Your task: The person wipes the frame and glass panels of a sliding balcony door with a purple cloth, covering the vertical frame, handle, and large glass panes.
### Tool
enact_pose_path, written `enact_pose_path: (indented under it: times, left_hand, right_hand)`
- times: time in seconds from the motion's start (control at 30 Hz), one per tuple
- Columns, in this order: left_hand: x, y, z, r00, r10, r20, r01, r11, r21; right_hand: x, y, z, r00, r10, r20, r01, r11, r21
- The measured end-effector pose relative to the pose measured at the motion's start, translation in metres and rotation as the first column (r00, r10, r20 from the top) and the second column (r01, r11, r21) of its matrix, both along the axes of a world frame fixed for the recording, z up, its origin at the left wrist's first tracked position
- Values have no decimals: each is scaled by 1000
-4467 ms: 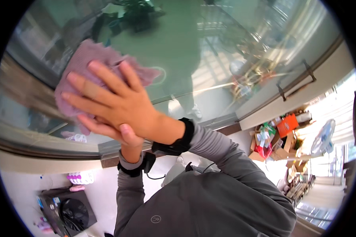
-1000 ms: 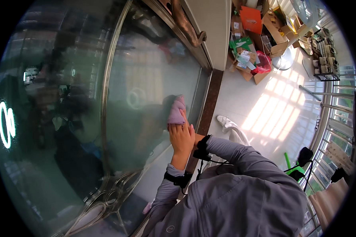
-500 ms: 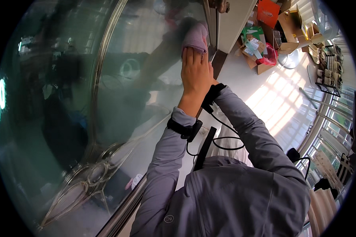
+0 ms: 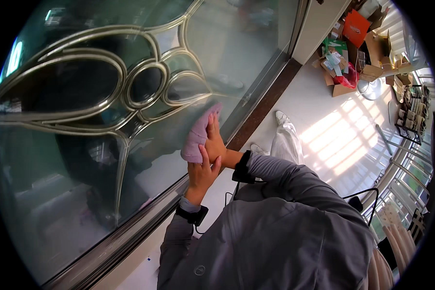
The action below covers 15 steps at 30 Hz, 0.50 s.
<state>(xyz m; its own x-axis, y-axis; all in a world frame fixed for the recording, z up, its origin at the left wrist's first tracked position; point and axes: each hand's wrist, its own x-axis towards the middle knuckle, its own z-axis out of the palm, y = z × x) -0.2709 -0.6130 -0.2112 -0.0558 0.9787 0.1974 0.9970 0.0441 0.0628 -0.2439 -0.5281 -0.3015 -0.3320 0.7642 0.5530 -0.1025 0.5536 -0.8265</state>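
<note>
A folded pinkish-purple cloth (image 4: 196, 140) lies against the decorated glass pane (image 4: 154, 179). My right hand (image 4: 215, 146) holds it flat to the glass, its fingers reaching up along the cloth. Just below, my left hand (image 4: 199, 181) grips the lower end of the same cloth, with its thumb up beside my right hand. The two hands touch and partly overlap, so some fingertips are hidden. Raised metal tracery (image 4: 149, 83) with loops and an oval runs over the glass just above and left of the cloth.
A metal-edged frame (image 4: 130, 229) borders the pane, and a dark sill strip (image 4: 266, 108) continues beyond it. Opened cardboard boxes (image 4: 378, 50) pile up at the far right, near a shoe rack (image 4: 411, 113). My shoe (image 4: 281, 117) stands on the sunlit pale floor (image 4: 319, 104).
Both hands and the cloth have come down the glass, nearer to my body. My right hand, mostly hidden before, now shows on the cloth. The view has shifted, bringing the tracery higher.
</note>
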Motion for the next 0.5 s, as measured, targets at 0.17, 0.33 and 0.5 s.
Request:
enact_pose_path:
  times: [0.17,0.33,0.5]
  left_hand:
    - [0,-55,9,968,212,133,-215,977,10]
    - [-2,-33,84,975,145,165,-197,911,363]
    - [-1,-16,91,960,241,144,-281,794,539]
  right_hand:
    - [-5,-42,31,993,114,34,-118,986,118]
    - [-10,-3,151,994,110,-25,-85,876,475]
    - [-34,9,176,987,-92,-133,161,641,751]
